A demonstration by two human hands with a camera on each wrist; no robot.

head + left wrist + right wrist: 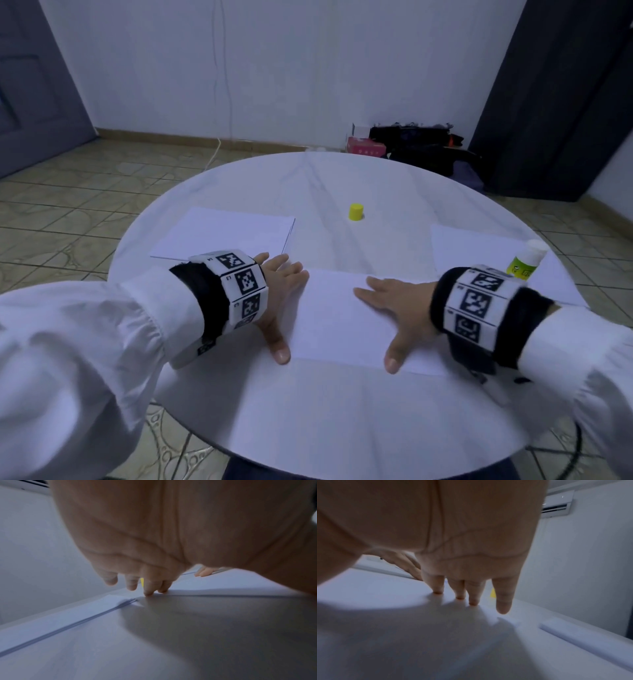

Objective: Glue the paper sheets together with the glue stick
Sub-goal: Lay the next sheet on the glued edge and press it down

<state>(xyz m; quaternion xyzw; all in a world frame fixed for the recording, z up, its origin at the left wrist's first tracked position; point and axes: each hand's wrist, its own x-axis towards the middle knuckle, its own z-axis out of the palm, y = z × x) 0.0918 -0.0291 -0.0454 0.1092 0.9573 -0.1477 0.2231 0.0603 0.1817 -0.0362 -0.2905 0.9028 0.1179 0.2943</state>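
Head view, table (342, 411): round, smooth white top with faint grey veining; the largest item, it carries all the rest.
Left stack (222, 233): white sheets, flat and rectangular, on the far left of the table; the left wrist view shows several thin edges layered.
Right sheet (472, 253): white paper at the table's right rim, with the glue stick lying on it.
Centre sheet (342, 318): matt white rectangle nearest the person, between the two hands; whether it is one sheet or two already laid together cannot be told.
Left hand (277, 284): fingers straight and slightly spread, tips at the sheet's left edge, thumb stretched along the table towards the person; nothing held.
Right hand (397, 308): flat on the sheet's right part, fingers straight and close together, thumb splayed out; the right wrist view shows three fingertips touching paper and the little finger lifted.
Glue stick (525, 260): short cylinder, white body with a yellow-green label, lying tilted and uncapped beside the right wrist.
Cap (356, 211): small yellow plastic cylinder, upright, mid-table, well apart from the stick.
Progress, judged: with the stick uncapped and set down, gluing seems done or paused; the hands look to be smoothing or squaring the sheet. The stack suggests more sheets remain, and the cap is still off.
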